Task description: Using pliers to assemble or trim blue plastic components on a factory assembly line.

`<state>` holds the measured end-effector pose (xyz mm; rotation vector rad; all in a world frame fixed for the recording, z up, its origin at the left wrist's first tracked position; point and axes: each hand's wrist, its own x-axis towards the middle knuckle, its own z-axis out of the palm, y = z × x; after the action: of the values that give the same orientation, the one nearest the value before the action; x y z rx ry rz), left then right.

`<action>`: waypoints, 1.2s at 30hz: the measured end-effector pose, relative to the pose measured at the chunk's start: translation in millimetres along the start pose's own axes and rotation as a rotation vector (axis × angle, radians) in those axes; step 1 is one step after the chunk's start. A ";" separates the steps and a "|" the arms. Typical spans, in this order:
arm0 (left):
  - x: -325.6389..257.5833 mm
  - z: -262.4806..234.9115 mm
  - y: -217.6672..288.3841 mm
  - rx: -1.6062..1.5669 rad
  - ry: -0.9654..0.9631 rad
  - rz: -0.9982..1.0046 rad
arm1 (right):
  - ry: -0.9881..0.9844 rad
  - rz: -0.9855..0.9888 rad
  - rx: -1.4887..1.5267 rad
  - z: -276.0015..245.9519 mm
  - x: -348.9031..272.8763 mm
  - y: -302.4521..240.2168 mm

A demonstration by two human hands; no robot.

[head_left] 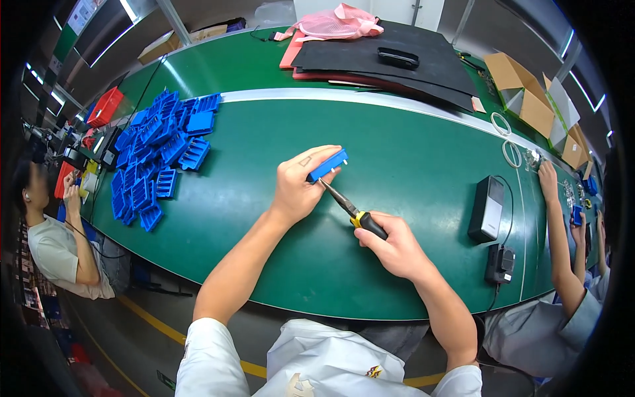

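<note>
Above the middle of the green table, my left hand point(299, 182) is closed around a small blue plastic part point(329, 165), held tilted with its right end higher. Small pale pins stick out of its lower side. My right hand point(397, 246) grips long-nose pliers point(345, 202) by their black and yellow handles. The jaws point up and left, and their tip is at the lower edge of the blue part. Whether the jaws pinch anything is too small to tell. To the left lies a heap of similar blue plastic parts point(153, 149), some showing slotted insides.
A black and white power bank point(488, 208) and a black adapter point(500, 263) with cables lie to the right. Black sheets point(390, 63) and a pink bag point(340, 25) are at the back, cardboard boxes point(529, 99) at the far right. People sit at both sides.
</note>
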<state>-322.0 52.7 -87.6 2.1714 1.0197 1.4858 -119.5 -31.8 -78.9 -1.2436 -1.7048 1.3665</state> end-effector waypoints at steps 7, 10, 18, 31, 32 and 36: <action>14.4 -27.9 -4.6 -0.083 0.118 -0.172 | 0.411 -0.197 -0.355 -26.5 0.5 -3.6; 10.6 -31.7 6.1 -0.304 0.113 -0.371 | 0.608 -0.052 -0.720 -34.2 3.1 20.4; -35.3 -30.8 105.3 -1.045 -0.217 -0.839 | 0.367 -0.634 -0.667 -1.2 -50.6 -39.0; -225.7 48.5 150.8 -0.542 -0.465 -0.552 | 0.682 -0.076 0.319 89.1 -216.1 81.7; -231.0 58.7 150.4 -0.614 -0.424 -0.616 | 0.694 -0.071 0.434 86.9 -216.5 90.8; -247.6 81.8 149.7 -0.820 -0.260 -1.076 | 0.658 -0.080 0.737 85.7 -214.0 121.8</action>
<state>-242.4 -215.9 -196.7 0.9132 0.9690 0.8123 -81.8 -259.6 -200.1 -1.0023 -0.6907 1.1819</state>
